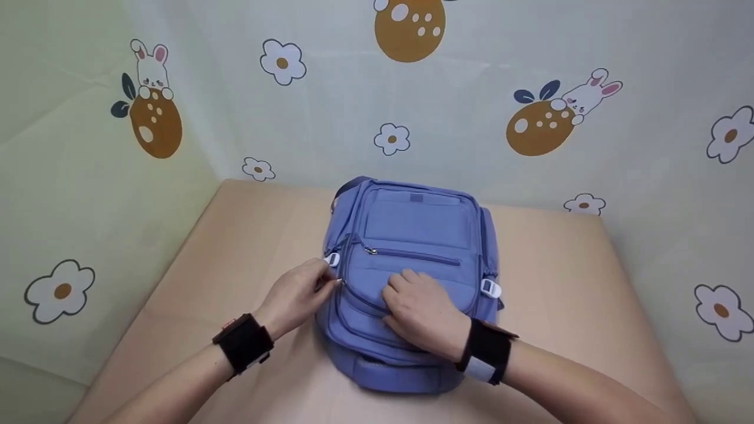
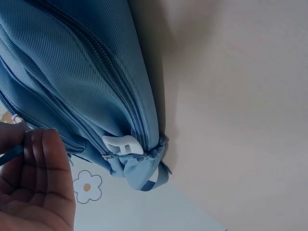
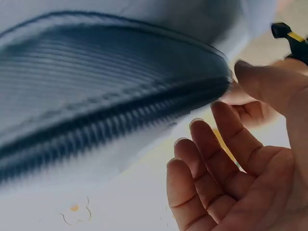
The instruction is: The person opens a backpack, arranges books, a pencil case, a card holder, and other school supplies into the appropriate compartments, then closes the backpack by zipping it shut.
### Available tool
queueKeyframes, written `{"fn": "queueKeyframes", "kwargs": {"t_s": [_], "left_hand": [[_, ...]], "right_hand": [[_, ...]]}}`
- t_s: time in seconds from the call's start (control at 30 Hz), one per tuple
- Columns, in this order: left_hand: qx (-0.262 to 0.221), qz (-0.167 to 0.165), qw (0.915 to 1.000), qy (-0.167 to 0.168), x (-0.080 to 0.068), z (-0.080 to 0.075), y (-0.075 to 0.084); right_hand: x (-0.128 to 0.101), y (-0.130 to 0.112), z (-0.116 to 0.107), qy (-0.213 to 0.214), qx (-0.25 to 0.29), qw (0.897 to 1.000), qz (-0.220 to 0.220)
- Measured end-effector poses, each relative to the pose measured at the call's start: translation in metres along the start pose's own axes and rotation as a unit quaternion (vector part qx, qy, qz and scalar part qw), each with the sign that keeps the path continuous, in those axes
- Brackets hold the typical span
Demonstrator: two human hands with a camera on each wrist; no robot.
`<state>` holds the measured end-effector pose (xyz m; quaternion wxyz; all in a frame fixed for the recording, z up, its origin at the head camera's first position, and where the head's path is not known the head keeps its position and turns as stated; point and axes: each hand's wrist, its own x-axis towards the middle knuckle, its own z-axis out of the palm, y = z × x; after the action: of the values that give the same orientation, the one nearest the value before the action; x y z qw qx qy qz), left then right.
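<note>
A blue backpack [image 1: 418, 224] lies front side up on the table. Beside its left edge my left hand [image 1: 297, 297] pinches a zipper pull [image 1: 340, 281] on the curved front-pocket zipper. Between thumb and fingers in the left wrist view shows the pull's dark tab [image 2: 10, 155]. Over the lower front, my right hand [image 1: 421, 309] bends its fingers at that pocket's edge. The right wrist view has the edge, with zipper teeth [image 3: 120, 118] along it, pinched between thumb and index finger; the other fingers are loosely bent.
The tan table [image 1: 554, 271] extends on both sides of the backpack. White side buckles [image 1: 490, 288] sit at its edges, and a shorter zipper [image 1: 412, 257] crosses its front. Patterned cloth walls [image 1: 330, 106] stand behind and at both sides.
</note>
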<state>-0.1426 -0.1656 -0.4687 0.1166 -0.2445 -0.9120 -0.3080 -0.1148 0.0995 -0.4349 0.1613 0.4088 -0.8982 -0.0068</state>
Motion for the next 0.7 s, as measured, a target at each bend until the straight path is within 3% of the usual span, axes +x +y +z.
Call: {"fn": "queueKeyframes", "kwargs": {"t_s": [0.4,0.7], "left_hand": [[-0.004,-0.002,1.0,-0.005,0.009,-0.001,-0.006],[-0.001,-0.04,0.999,-0.017,0.037,0.005,-0.022]], "right_hand": [[-0.001,-0.006,0.009,0.007,-0.021,1.0,-0.019],[-0.003,-0.008,0.006,-0.003,-0.004,1.0,-0.009]]}}
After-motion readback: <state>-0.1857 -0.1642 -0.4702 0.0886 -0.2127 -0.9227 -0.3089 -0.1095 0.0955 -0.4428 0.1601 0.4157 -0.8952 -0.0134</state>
